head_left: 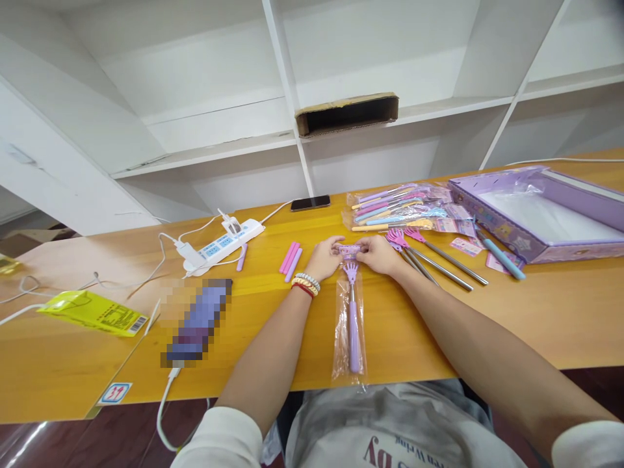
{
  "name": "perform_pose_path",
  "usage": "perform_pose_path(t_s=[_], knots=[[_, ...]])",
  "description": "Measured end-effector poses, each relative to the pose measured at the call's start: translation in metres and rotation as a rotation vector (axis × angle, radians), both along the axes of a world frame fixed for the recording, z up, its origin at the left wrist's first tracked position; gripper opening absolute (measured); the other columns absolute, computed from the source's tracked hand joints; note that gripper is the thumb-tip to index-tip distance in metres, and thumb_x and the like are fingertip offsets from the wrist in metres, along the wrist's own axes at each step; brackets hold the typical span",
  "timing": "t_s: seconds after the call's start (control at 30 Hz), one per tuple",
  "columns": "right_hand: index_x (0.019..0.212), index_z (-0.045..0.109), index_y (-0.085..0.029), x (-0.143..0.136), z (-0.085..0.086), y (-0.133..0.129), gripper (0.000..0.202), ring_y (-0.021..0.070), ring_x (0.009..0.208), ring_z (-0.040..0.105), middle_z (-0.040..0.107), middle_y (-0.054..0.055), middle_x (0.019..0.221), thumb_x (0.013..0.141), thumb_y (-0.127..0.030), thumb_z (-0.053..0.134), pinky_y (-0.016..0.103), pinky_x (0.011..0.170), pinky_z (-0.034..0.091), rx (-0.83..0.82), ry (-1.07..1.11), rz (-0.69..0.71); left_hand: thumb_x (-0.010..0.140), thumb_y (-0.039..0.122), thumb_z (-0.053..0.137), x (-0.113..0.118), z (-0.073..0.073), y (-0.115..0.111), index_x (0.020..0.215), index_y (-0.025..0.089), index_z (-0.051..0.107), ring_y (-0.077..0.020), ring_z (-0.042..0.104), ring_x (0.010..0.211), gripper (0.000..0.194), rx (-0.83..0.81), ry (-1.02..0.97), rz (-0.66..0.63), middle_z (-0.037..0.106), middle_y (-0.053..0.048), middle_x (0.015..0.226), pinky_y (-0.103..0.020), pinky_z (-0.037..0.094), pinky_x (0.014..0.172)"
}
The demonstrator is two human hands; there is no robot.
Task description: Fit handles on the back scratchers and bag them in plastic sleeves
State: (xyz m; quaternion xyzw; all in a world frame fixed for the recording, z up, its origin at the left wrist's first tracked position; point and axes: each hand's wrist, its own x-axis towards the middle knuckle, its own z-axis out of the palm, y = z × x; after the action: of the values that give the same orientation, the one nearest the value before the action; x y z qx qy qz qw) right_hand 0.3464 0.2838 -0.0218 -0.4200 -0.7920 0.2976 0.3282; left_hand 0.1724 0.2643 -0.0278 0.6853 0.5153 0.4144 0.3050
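Observation:
A purple back scratcher lies in a clear plastic bag in front of me, its claw end pointing away. At the bag's far end is a small purple-pink printed card. My left hand pinches the card's left side, fingers curled. On the opposite side, my right hand is closed on the card's right edge. Pink back-scratcher claws on bare metal rods lie just right of my right hand. Left of my left hand rest pink and purple handle sleeves.
Bagged back scratchers are piled at the back, beside a purple display box. A blue handle lies near loose cards. To the left are a power strip, a blurred-out phone and a yellow packet.

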Motion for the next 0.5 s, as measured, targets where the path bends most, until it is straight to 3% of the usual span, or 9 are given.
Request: perform_pose_path(t_s=[0.17, 0.37, 0.5], knots=[[0.085, 0.067, -0.013, -0.0012, -0.0005, -0.0003, 0.023, 0.0122, 0.058, 0.055, 0.066, 0.001, 0.069, 0.069, -0.013, 0.051, 0.021, 0.057, 0.040, 0.048, 0.020, -0.013, 0.065, -0.004, 0.048, -0.0015, 0.0014, 0.0006, 0.110, 0.012, 0.056, -0.0130, 0.062, 0.082, 0.048, 0.023, -0.003, 0.015, 0.066, -0.008, 0.095, -0.027, 0.050, 0.079], [0.092, 0.066, -0.016, -0.0031, -0.0024, -0.0001, 0.023, 0.0154, 0.072, 0.062, 0.069, 0.005, 0.085, 0.075, -0.014, 0.050, 0.026, 0.071, 0.045, 0.086, 0.061, -0.003, 0.069, 0.004, 0.056, 0.0018, 0.0041, -0.0027, 0.102, 0.014, 0.060, -0.0144, 0.063, 0.085, 0.035, 0.067, 0.033, 0.053, 0.066, -0.008, 0.098, -0.029, 0.049, 0.081], [0.101, 0.062, -0.013, -0.0037, -0.0014, 0.0014, 0.031, 0.0148, 0.075, 0.061, 0.067, 0.008, 0.095, 0.072, -0.016, 0.054, 0.026, 0.073, 0.046, 0.102, 0.106, -0.110, 0.073, 0.012, 0.058, 0.0022, 0.0078, -0.0051, 0.097, 0.015, 0.063, -0.0151, 0.062, 0.082, 0.025, 0.108, 0.122, 0.100, 0.067, -0.006, 0.093, -0.030, 0.048, 0.080]])
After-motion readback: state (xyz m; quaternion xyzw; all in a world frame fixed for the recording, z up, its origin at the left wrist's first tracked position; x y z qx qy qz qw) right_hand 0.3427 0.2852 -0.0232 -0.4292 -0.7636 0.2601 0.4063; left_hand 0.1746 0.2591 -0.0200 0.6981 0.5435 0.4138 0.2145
